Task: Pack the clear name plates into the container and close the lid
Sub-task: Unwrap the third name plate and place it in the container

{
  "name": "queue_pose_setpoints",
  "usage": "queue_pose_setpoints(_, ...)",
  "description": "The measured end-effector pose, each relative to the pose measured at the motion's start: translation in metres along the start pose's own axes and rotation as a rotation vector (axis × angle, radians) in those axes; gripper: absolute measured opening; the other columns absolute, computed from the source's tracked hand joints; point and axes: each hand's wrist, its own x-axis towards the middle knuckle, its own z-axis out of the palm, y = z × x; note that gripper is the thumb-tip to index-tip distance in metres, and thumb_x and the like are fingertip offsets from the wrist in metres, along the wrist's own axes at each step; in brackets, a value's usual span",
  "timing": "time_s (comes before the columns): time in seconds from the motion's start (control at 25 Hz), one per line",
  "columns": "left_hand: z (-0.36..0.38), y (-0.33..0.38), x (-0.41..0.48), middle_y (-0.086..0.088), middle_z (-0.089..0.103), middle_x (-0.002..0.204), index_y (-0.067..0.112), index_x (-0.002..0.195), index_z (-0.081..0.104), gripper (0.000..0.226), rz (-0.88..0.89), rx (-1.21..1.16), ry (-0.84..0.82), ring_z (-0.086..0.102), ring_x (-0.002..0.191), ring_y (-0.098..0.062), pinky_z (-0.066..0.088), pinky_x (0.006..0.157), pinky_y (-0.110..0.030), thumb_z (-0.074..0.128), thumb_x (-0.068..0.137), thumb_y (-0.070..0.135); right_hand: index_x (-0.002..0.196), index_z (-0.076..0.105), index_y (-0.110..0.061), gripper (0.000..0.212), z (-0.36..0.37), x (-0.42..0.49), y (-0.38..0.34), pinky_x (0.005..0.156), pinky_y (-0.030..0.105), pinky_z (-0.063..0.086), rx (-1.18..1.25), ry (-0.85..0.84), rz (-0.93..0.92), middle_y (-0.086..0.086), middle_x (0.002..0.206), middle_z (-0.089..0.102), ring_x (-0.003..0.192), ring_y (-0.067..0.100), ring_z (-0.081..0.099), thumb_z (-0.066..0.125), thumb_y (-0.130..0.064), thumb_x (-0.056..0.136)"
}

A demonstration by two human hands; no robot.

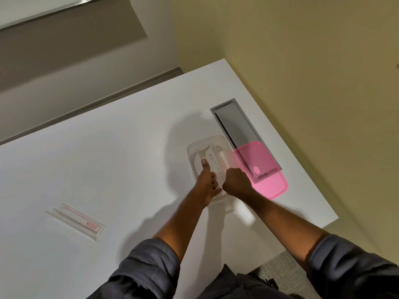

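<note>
A clear plastic container (195, 147) sits on the white table. Inside it lies a clear name plate (214, 164) with a paper slip reading "BATMAN". My left hand (207, 182) grips the plate's near end, thumb pressed on top. My right hand (236, 180) is closed over the plate's right near edge at the container rim. A second clear name plate (75, 221) with a red label lies alone on the table at the left. The translucent pink lid (263, 169) rests flat just to the right of the container.
A grey metal cable hatch (235, 124) is set into the white table (108, 158) behind the lid, partly under it. The table's right edge and corner run close to the lid. A wall stands beyond.
</note>
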Motion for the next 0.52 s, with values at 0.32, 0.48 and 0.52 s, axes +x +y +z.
queue_pose_setpoints(0.32,0.006,-0.005,0.0,0.004,0.044,0.055,0.012,0.092,0.059,0.072,0.003,0.009,0.041,0.047,0.04,-0.007,0.057,0.057,-0.027,0.033,0.1,0.08,0.103,0.068,-0.004,0.016,0.009,0.005,-0.002,0.071,0.034,0.065,-0.058,0.025,0.037,0.012,0.098,0.075,0.073,0.025,0.064,0.064,-0.019,0.101)
queue_pose_setpoints(0.48,0.005,-0.008,0.006,-0.007,0.059,0.081,0.009,0.11,0.064,0.079,-0.024,0.057,0.039,0.06,0.076,-0.017,0.065,0.083,-0.036,0.035,0.097,0.082,0.107,0.07,-0.005,0.018,0.012,0.001,-0.006,0.073,0.033,0.062,-0.099,0.038,0.054,0.011,0.102,0.076,0.084,0.028,0.074,0.063,-0.021,0.104)
queue_pose_setpoints(0.52,0.004,-0.009,0.007,-0.011,0.058,0.094,0.011,0.109,0.064,0.079,-0.034,0.079,0.033,0.058,0.089,-0.023,0.063,0.095,-0.041,0.035,0.096,0.083,0.109,0.071,-0.005,0.018,0.013,0.0,-0.007,0.073,0.033,0.062,-0.11,0.043,0.056,0.011,0.103,0.077,0.088,0.029,0.076,0.063,-0.021,0.104)
